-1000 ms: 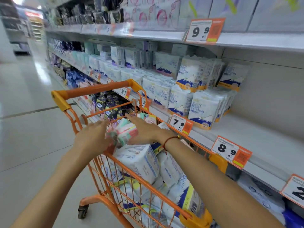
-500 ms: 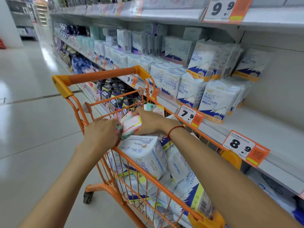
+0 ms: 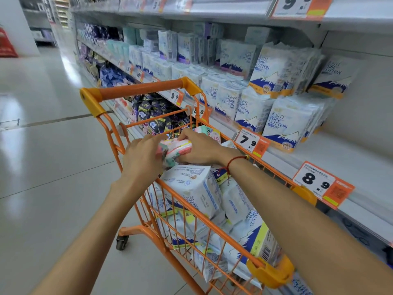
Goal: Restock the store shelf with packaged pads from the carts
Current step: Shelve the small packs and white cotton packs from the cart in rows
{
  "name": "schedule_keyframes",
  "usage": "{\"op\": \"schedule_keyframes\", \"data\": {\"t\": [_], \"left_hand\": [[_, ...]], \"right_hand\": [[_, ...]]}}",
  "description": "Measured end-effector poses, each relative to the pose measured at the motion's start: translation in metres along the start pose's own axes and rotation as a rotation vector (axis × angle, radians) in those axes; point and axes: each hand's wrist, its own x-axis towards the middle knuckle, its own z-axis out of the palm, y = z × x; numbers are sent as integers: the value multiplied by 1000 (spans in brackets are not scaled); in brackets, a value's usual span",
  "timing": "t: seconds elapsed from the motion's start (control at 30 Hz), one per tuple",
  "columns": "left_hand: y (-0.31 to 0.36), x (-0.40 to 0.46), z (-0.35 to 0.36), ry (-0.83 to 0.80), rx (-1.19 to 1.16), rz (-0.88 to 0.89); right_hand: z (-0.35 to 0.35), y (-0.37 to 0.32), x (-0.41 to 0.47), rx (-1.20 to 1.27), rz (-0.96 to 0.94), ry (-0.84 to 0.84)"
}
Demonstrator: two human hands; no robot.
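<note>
Beside the white store shelf [image 3: 350,162], both hands, left hand [image 3: 142,158] and right hand [image 3: 202,149], had lifted and gripped a pink-and-teal soft pad pack [image 3: 177,148] slightly clear of the orange wire cart [image 3: 136,90], ready for shelving.

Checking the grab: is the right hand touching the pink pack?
Touching. Head view: the right hand has fingers curled over the pink pack.

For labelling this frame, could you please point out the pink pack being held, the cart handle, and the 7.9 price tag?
pink pack [image 3: 180,146], head view, its white-and-pink front.
cart handle [image 3: 140,89], head view, mid bar.
7.9 price tag [image 3: 247,142], head view, white number area.
</note>
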Motion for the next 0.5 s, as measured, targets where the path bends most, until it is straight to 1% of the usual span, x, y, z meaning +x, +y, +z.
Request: {"op": "schedule_keyframes", "data": {"t": [0.13, 0.27, 0.33, 0.5], "left_hand": [[2, -1, -9, 113, -236, -17], [20, -3, -28, 232, -455, 11], [35, -1, -35, 233, -533, 62], [88, 4, -34, 134, -624, 166]], "right_hand": [[-11, -3, -15, 225, -43, 187], [-31, 3, -45, 302, -76, 359], [-40, 10, -69, 335, -57, 426], [-60, 42, -135, 501, 7, 523]]}}
